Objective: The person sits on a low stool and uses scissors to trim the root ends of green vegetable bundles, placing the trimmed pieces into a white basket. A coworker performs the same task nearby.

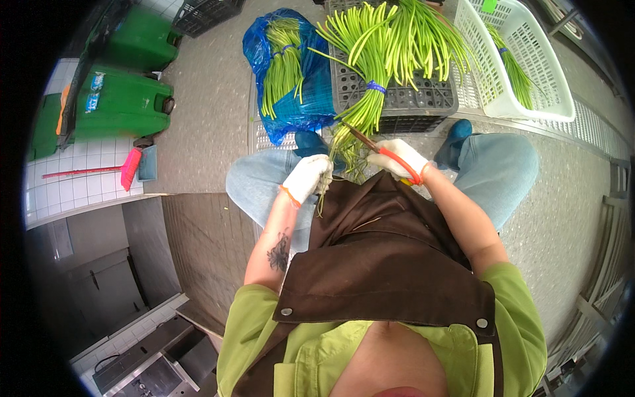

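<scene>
My right hand (399, 159), in a white glove, holds red-handled scissors (366, 140), whose blades point at the lower end of a bundle of garlic scapes (369, 101) tied with a purple band. My left hand (310, 178), gloved too, is closed on thin, stringy plant ends. The bundle lies on an upturned black plastic crate (397, 97), with more scapes (421, 39) beside it. Tangled thin ends hang between my hands. Left of the crate, a blue plastic bag (315, 94) holds banded scapes (283, 69). At its right, a white plastic basket (548, 64) holds another banded bundle (516, 69).
Green wheeled bins (124, 104) stand on the left near a pink broom (130, 168) and a grey dustpan (147, 164). Another black crate (206, 15) is at the top left. A perforated metal drain cover (595, 119) crosses the floor. Metal racks line the right side.
</scene>
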Available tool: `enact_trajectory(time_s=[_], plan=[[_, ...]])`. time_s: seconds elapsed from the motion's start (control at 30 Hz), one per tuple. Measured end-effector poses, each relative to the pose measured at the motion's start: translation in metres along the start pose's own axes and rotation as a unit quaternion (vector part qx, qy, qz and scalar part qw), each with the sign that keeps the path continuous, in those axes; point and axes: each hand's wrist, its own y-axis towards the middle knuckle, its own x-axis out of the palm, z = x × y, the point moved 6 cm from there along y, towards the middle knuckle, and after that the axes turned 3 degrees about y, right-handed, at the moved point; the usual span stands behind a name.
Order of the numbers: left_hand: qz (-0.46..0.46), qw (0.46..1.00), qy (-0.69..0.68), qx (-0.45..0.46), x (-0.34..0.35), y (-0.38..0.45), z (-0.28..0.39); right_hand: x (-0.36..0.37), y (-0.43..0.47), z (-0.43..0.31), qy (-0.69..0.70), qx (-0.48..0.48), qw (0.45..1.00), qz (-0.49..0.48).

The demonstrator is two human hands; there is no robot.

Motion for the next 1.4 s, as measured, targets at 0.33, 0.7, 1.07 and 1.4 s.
enact_trajectory(time_s=[0.33,0.7,1.07,1.4], plan=[[0.052,0.805,0.588,0.05,0.008,0.038,-0.013,-0.002,-0.02,0.013,-0.095,-0.002,0.995,0.008],[0.237,0.737,0.601,0.196,0.021,0.068,0.113,-0.045,-0.038,0.027,-0.114,0.051,0.98,0.155],[0.172,0.743,0.538,0.361,0.097,0.161,0.137,-0.067,-0.043,0.04,-0.069,0.047,0.956,0.282],[0.213,0.854,0.26,0.397,-0.006,0.13,0.098,-0.038,-0.03,0.009,0.029,-0.03,0.99,0.136]])
